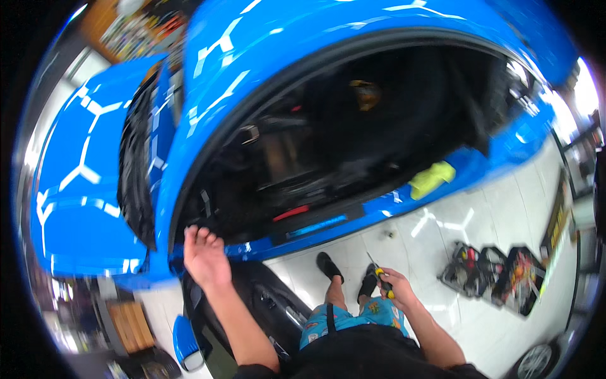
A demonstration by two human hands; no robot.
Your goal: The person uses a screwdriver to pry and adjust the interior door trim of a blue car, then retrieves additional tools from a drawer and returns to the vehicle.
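Observation:
My left hand [207, 259] is raised at the front lower corner of the blue car's [218, 82] doorway, palm up. Its fingers are loosely bent and a little apart, and I see nothing held in them. My right hand [399, 289] is closed around the yellow and black handle of a screwdriver [380, 275], its thin shaft pointing up and away from me over the floor. Between my hands and the dark cabin runs the door sill [315, 226], with a red strip [291, 213] just inside it. The picture is somewhat blurred.
The open car door [265, 297] stands under my left forearm. A yellow-green cloth [432, 180] lies on the sill at right. An open tool case [521, 281] sits on the white tiled floor [435, 234]. A wheel [535, 361] is at lower right, a wooden-fronted cabinet [130, 325] at lower left.

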